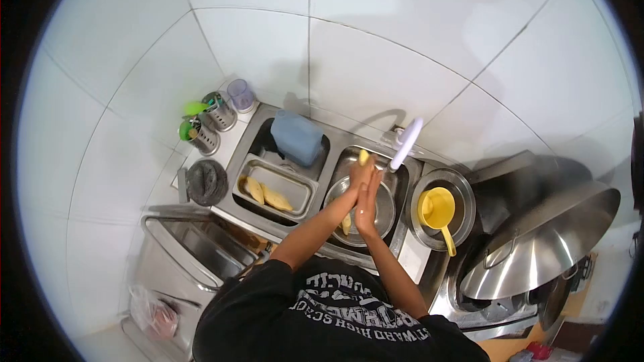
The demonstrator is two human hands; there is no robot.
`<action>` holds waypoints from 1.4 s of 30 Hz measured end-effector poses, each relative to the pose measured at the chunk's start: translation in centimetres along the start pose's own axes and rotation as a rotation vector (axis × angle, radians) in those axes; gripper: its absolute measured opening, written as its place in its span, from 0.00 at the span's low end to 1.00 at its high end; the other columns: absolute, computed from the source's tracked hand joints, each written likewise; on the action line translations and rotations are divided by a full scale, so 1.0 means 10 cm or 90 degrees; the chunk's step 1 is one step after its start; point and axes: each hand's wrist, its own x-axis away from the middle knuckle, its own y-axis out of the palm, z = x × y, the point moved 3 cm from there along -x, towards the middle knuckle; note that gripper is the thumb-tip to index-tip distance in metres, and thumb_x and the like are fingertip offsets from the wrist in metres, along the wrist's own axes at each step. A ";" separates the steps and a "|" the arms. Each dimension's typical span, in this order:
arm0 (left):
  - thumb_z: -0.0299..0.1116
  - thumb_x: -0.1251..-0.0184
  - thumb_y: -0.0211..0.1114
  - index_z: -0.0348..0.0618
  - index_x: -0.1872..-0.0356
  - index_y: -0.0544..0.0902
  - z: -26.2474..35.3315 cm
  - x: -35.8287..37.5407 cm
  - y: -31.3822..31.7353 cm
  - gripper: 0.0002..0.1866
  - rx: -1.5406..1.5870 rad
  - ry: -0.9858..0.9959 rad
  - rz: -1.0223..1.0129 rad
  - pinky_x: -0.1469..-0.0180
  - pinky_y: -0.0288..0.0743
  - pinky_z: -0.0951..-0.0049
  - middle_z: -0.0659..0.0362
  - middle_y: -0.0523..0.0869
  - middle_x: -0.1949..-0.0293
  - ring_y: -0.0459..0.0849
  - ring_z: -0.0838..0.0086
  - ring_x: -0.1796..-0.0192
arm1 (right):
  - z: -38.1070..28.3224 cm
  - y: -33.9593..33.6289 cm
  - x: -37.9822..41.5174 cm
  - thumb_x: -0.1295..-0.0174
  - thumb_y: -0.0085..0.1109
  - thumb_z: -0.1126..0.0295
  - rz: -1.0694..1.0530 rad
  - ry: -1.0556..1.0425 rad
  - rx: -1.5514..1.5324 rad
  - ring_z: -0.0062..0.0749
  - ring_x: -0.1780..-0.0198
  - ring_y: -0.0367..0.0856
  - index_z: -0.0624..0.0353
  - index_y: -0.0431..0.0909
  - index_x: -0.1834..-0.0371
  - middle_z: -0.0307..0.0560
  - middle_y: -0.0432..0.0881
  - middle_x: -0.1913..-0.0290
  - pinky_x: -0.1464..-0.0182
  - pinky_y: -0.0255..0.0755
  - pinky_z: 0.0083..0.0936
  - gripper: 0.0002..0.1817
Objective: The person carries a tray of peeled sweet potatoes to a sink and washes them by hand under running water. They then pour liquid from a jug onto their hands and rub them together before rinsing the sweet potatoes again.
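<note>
My left hand (363, 175) is over the right sink basin, closed around a long yellow fruit or root (363, 157) whose tip shows above the fingers. Pressed against it is my right hand (365, 208), fingers stretched out along the left hand's side. What lies between the palms is hidden. Below them sits a round metal bowl (384, 213), with another yellow piece (346, 224) near its left side. The white tap (406, 144) arches just right of my hands. In the left basin, a rectangular metal tray (305, 191) holds yellow pieces (275, 198) of the same kind.
A blue container (296, 137) stands behind the tray. To the right, a yellow dipper (437, 208) rests in a metal basin (466, 194), beside a large wok-like pan (547, 248) over the stove. Utensil holders (219, 112) and a dark scrubber-like round object (207, 182) are at left.
</note>
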 end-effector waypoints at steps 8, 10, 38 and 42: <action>0.36 0.39 0.63 0.39 0.75 0.80 0.33 0.11 0.05 0.11 0.164 0.040 -0.061 0.69 0.71 0.76 0.59 0.82 0.76 0.79 0.75 0.74 | 0.15 -0.10 -0.43 0.28 0.29 0.49 0.107 -0.065 0.182 0.54 0.54 0.75 0.61 0.65 0.38 0.60 0.75 0.54 0.52 0.69 0.40 0.29; 0.35 0.38 0.62 0.40 0.75 0.80 0.46 0.13 -0.02 0.10 -0.002 0.162 -0.022 0.69 0.71 0.76 0.59 0.81 0.75 0.78 0.75 0.74 | 0.14 -0.18 -0.53 0.28 0.28 0.48 0.155 -0.079 0.177 0.53 0.63 0.81 0.60 0.68 0.41 0.60 0.79 0.65 0.59 0.73 0.41 0.29; 0.36 0.33 0.59 0.51 0.85 0.69 -0.03 -0.02 -0.10 0.18 0.603 -0.268 -0.455 0.73 0.70 0.70 0.67 0.63 0.88 0.70 0.78 0.80 | 0.79 -0.16 -0.34 0.29 0.28 0.52 0.050 0.069 0.276 0.57 0.72 0.79 0.66 0.75 0.62 0.63 0.79 0.77 0.65 0.71 0.50 0.28; 0.37 0.30 0.55 0.39 0.71 0.81 0.16 0.10 0.13 0.14 -0.046 0.004 -0.088 0.59 0.72 0.70 0.59 0.82 0.77 0.80 0.77 0.68 | 0.80 -0.07 -0.30 0.29 0.28 0.54 0.122 0.202 0.045 0.55 0.67 0.78 0.71 0.74 0.62 0.66 0.79 0.72 0.62 0.69 0.44 0.29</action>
